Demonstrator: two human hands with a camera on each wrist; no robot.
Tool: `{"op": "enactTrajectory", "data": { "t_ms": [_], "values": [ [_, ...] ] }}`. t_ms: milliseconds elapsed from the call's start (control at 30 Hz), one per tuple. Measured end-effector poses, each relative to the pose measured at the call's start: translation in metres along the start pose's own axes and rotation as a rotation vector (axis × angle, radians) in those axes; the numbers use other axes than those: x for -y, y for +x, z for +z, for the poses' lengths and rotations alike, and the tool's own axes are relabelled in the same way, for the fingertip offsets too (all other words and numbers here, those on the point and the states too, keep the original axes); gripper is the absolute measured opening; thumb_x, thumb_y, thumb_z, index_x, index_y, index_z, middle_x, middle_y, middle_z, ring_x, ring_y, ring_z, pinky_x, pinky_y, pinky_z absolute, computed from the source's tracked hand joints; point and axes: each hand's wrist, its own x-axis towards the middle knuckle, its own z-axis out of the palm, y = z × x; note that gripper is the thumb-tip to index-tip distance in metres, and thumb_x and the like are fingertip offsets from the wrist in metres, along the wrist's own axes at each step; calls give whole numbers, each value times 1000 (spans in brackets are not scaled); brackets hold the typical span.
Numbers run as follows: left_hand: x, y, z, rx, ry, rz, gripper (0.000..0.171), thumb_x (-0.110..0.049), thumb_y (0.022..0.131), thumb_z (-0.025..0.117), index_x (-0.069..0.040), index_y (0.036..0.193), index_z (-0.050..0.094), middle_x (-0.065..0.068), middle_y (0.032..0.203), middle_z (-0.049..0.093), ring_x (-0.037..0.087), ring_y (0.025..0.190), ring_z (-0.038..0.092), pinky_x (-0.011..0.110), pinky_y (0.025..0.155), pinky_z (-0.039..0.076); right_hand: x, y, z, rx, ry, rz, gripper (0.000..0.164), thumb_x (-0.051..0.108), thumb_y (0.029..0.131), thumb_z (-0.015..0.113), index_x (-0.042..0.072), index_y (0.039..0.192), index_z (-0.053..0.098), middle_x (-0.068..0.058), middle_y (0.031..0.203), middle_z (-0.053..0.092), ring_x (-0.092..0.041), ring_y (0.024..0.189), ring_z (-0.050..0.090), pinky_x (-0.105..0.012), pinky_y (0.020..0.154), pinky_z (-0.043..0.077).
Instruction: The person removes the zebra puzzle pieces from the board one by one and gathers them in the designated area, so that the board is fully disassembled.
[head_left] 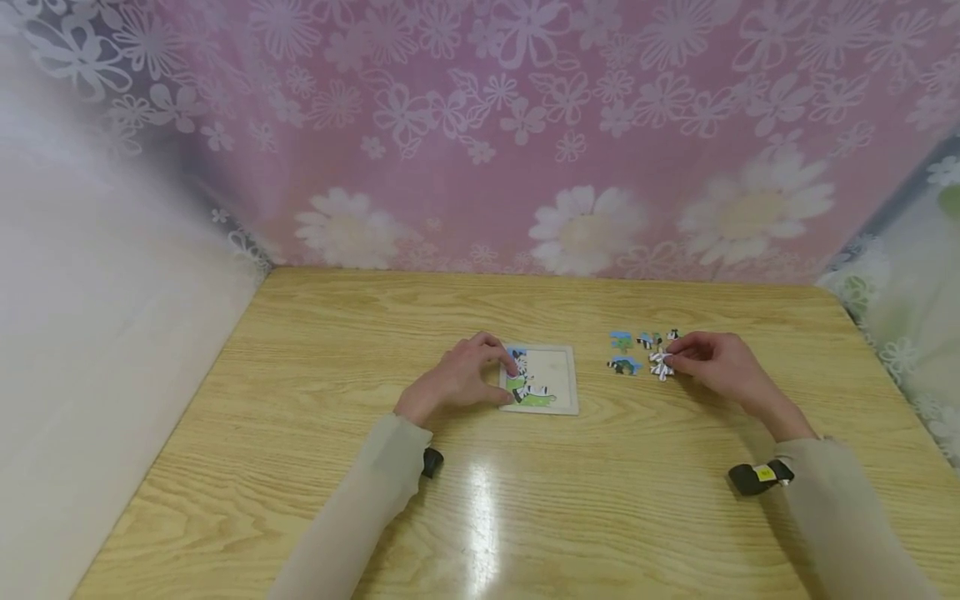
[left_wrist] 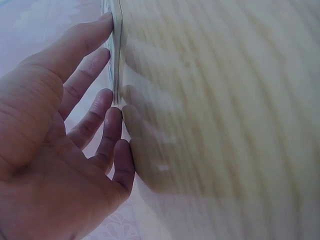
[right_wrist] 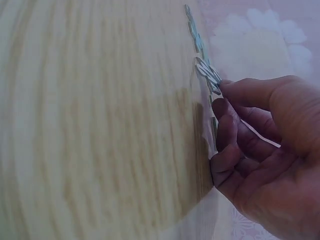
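Observation:
In the head view my left hand (head_left: 463, 375) rests at the left side of a square puzzle tray (head_left: 576, 383). Its thumb and fingertips touch the tray and the zebra-and-green pieces (head_left: 536, 400) lying along the tray's left and lower part. The left wrist view shows this hand (left_wrist: 65, 125) with loosely bent fingers against the tray's thin edge (left_wrist: 118, 55). My right hand (head_left: 723, 367) pinches a black-and-white striped puzzle piece (head_left: 662, 365) between thumb and finger. That striped piece (right_wrist: 207, 75) appears tilted off the wood in the right wrist view, at the fingertips of the hand (right_wrist: 270, 135).
Several loose puzzle pieces lie left of and behind my right hand, among them a blue-green one (head_left: 621, 340) and a dark-and-blue one (head_left: 624, 366). A wood-grain table (head_left: 585, 500) carries everything. A pink flowered cloth (head_left: 465, 183) hangs behind it.

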Motion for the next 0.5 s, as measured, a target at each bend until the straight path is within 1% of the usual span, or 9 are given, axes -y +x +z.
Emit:
{"op": "enactTrajectory", "data": {
  "t_ms": [133,300,500],
  "values": [
    [0,1,-1,2,-4,-3,26,-33,91,80,-26,115,72,7,147,47,36,136,42,62,112,32,0,2,1,-8,-25,-3,38,39,100,67,6,118,70,-13,108,73,-1,85,63,-23,73,49],
    [-1,1,-1,-2,2,-5,25,-32,90,80,-26,114,72,7,146,47,37,136,42,62,111,32,0,3,2,-17,-22,-16,37,38,99,67,6,118,70,-13,107,73,-7,86,64,-24,72,49],
    [-2,1,0,-1,10,-13,27,-32,90,81,-26,114,72,8,148,47,36,138,42,62,112,32,2,0,3,-38,-34,-30,37,39,100,66,8,119,70,-15,110,72,-6,85,64,-25,73,50]
  ]
}}
